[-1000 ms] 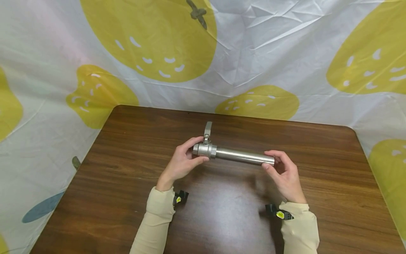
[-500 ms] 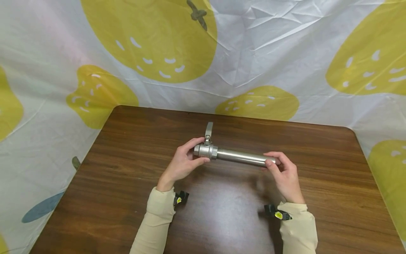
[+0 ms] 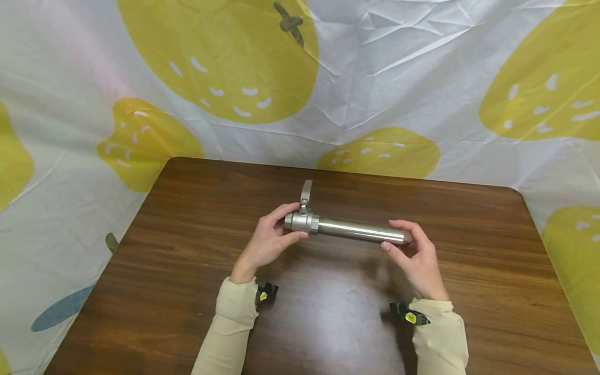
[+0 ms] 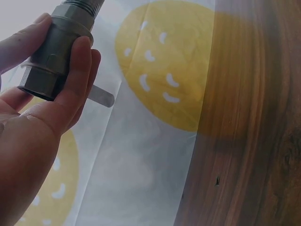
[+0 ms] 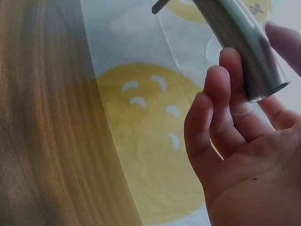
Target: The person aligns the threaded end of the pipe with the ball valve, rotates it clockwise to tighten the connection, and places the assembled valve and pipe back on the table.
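A steel ball valve (image 3: 301,222) with a flat lever handle (image 3: 307,191) is held up over the table by my left hand (image 3: 268,240), thumb on the near side and fingers on the far side. From its right end runs a smooth metal pipe (image 3: 358,230), lined up with the valve. Screw threads (image 4: 83,5) show where the two join in the left wrist view. My right hand (image 3: 419,258) has its fingers and thumb curled round the pipe's free end, the thumb along its lower edge. The pipe's open end (image 5: 269,92) faces the right palm.
Beneath both hands lies a brown wood-grain table (image 3: 187,208) with rounded far corners. A white cloth (image 3: 356,94) with big yellow fruit prints hangs behind it and along the sides. Black wrist bands (image 3: 267,293) are worn at the sleeve cuffs.
My right thumb rolled up over the pipe and has come back down to its lower edge, the fingers shifting round the pipe end. My left hand and the valve stay nearly still.
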{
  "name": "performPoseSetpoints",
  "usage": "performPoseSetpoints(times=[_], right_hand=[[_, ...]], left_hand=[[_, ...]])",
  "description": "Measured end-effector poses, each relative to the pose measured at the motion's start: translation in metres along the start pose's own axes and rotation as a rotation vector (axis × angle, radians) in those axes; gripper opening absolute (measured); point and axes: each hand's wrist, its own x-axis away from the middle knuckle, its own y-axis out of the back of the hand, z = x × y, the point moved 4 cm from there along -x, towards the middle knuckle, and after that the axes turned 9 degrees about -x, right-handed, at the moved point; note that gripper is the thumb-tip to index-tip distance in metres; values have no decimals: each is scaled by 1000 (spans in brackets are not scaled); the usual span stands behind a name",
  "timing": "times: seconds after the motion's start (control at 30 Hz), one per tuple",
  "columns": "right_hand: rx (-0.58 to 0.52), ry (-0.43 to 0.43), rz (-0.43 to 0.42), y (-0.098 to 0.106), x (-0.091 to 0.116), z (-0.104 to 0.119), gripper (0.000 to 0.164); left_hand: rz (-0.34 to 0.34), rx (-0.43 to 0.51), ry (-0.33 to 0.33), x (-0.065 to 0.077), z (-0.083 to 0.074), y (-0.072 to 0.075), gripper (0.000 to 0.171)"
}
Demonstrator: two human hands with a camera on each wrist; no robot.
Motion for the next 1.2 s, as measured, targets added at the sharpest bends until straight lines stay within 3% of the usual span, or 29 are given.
performPoseSetpoints(times=[0.2,0.5,0.73,0.83,1.03,1.2], right_hand=[[70,23,52,2,1,2,54],[88,45,64,-3,3,18,43],[-66,181,95,-7,-1,24,44],[-85,216,71,-6,-2,24,46],[-129,205,38,-4,-1,23,49],[-150,188,27,-4,0,22,55]], left_hand=[[1,15,7,0,-1,1,56],[12,17,-5,0,-3,1,56],[6,25,-2,0,-2,2,56],[6,24,-3,0,-3,2,56],[5,29,-17,0,-1,2,57],[6,21,-45,-3,14,1,57]])
